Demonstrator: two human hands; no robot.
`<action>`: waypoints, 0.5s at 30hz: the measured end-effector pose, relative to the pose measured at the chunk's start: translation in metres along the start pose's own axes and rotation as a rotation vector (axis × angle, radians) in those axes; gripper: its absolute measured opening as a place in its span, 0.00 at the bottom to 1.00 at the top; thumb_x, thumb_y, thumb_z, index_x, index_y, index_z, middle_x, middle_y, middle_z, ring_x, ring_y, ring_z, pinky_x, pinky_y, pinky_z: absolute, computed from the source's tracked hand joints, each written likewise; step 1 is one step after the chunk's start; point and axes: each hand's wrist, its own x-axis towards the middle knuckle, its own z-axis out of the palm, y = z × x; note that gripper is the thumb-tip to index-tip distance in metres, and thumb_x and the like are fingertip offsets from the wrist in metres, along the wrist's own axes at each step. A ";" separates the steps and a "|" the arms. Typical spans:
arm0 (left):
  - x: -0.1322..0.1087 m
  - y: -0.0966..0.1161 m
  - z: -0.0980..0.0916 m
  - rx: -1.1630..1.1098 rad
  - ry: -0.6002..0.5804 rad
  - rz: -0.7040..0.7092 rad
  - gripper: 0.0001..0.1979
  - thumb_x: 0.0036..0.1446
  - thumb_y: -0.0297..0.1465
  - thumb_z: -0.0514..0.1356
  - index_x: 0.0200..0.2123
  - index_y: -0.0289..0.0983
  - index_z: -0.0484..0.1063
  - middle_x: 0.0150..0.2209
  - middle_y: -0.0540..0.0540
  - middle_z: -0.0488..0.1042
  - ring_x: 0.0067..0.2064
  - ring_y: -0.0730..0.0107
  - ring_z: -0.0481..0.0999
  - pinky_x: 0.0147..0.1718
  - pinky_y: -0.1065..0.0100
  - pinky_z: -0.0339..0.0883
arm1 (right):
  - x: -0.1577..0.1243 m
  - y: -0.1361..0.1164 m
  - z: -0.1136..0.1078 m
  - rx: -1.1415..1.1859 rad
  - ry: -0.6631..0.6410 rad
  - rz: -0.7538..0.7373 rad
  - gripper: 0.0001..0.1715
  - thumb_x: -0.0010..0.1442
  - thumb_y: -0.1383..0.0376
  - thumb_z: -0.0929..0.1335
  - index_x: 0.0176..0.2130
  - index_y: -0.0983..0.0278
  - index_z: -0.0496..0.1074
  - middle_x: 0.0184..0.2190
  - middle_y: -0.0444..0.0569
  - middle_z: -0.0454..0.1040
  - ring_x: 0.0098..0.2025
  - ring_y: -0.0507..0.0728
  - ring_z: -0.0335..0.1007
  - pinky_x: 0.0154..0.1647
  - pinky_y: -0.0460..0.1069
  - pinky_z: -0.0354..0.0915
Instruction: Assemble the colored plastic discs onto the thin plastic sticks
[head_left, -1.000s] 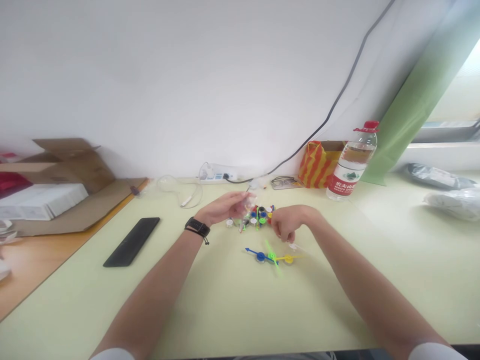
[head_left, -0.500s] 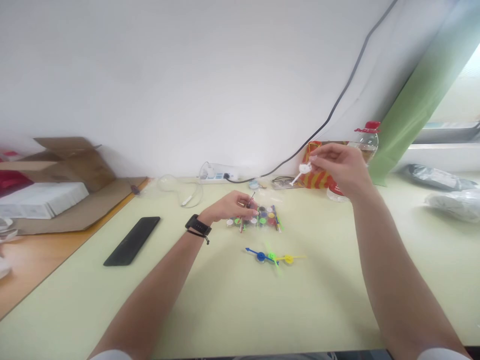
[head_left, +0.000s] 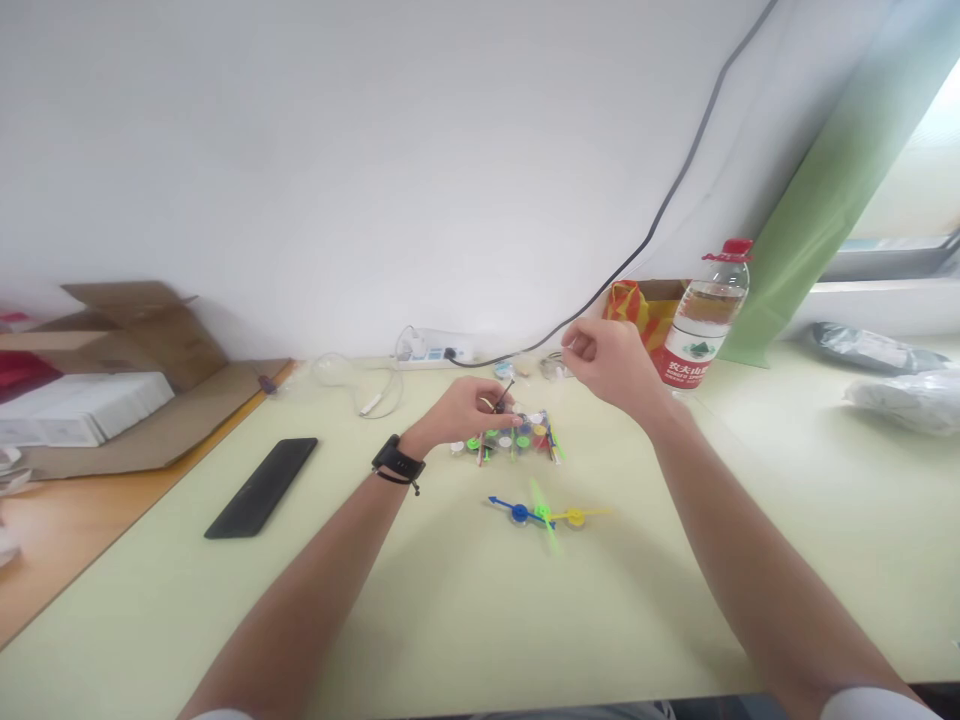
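Observation:
My left hand (head_left: 469, 412) rests on the pale green table (head_left: 450, 620), fingers closed on a thin dark stick, right beside a clear bag of small coloured plastic pieces (head_left: 517, 436). A black watch sits on that wrist. My right hand (head_left: 611, 360) hovers above and to the right of the bag, fingers curled in; whether anything is in them is hidden. Nearer to me lie three linked pieces, blue (head_left: 517, 513), green (head_left: 544, 510) and yellow (head_left: 576, 516), each with a thin arm.
A black phone (head_left: 262, 487) lies at the left. A water bottle with a red cap (head_left: 703, 330) and an orange striped bag (head_left: 637, 305) stand at the back right. A power strip (head_left: 435, 350) with cables, cardboard boxes (head_left: 135, 330) at the left, plastic bags at the far right.
My right hand has come down and left from beside the bottle toward the bag; the white piece it held is no longer visible. My left hand stays by the bag.

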 end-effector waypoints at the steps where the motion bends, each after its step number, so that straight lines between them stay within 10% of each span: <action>1: 0.000 0.000 0.000 0.002 0.003 0.004 0.20 0.53 0.46 0.70 0.35 0.33 0.77 0.33 0.45 0.77 0.30 0.72 0.72 0.27 0.73 0.66 | 0.000 0.002 0.001 -0.018 0.001 0.011 0.02 0.54 0.68 0.68 0.31 0.61 0.71 0.26 0.48 0.76 0.30 0.58 0.71 0.34 0.52 0.65; 15: -0.001 0.000 -0.003 -0.001 0.038 -0.069 0.19 0.51 0.44 0.72 0.37 0.35 0.75 0.31 0.47 0.76 0.28 0.69 0.75 0.23 0.73 0.68 | 0.001 0.004 -0.001 0.042 -0.074 0.093 0.05 0.54 0.64 0.70 0.33 0.61 0.71 0.23 0.45 0.74 0.26 0.55 0.68 0.28 0.49 0.60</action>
